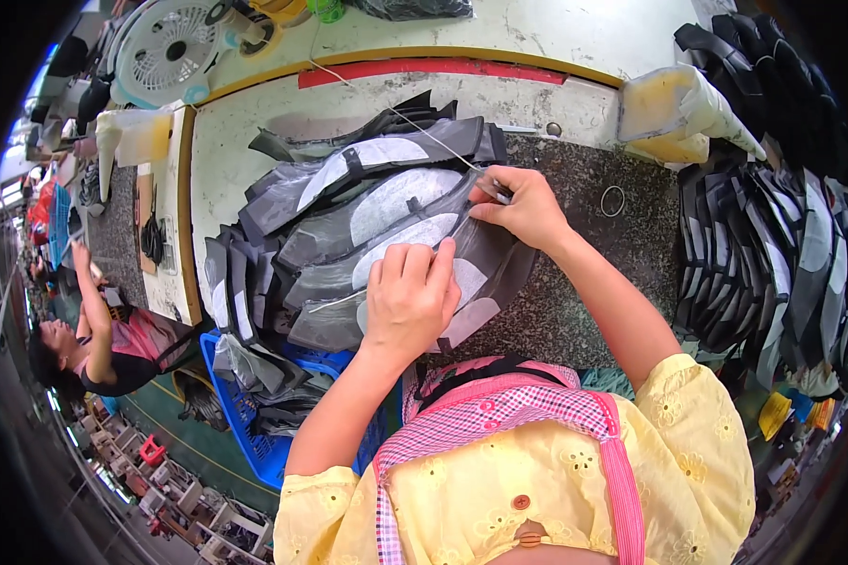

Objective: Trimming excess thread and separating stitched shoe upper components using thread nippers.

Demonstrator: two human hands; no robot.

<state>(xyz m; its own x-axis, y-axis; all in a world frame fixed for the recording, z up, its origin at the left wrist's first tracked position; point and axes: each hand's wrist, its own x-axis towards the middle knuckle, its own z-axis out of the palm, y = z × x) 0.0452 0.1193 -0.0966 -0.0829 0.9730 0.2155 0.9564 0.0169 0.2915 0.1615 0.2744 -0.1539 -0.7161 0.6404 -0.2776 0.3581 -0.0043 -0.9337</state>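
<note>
Grey and black curved fabric pieces (415, 184) with pale oval patches lie in an overlapping pile in front of me. My left hand (410, 297) rests on the near part of the pile with its fingers curled under. A thin white strand (337, 300) runs out from beside it; what the fingers hold is hidden. At the right end of the pile, my right hand (520, 209) pinches a small tool with a dark, metallic end (497, 191); its exact kind is unclear. A white cord (396, 113) stretches from the table's back edge to these fingers.
Dark speckled stone slab (594, 282) with a ring (612, 201) lies right. Beyond are a yellowish container (664, 108) and stacked pieces (763, 254). A blue crate (240, 414) stands below left, a fan (174, 52) far left. Another person (113, 348) works at left.
</note>
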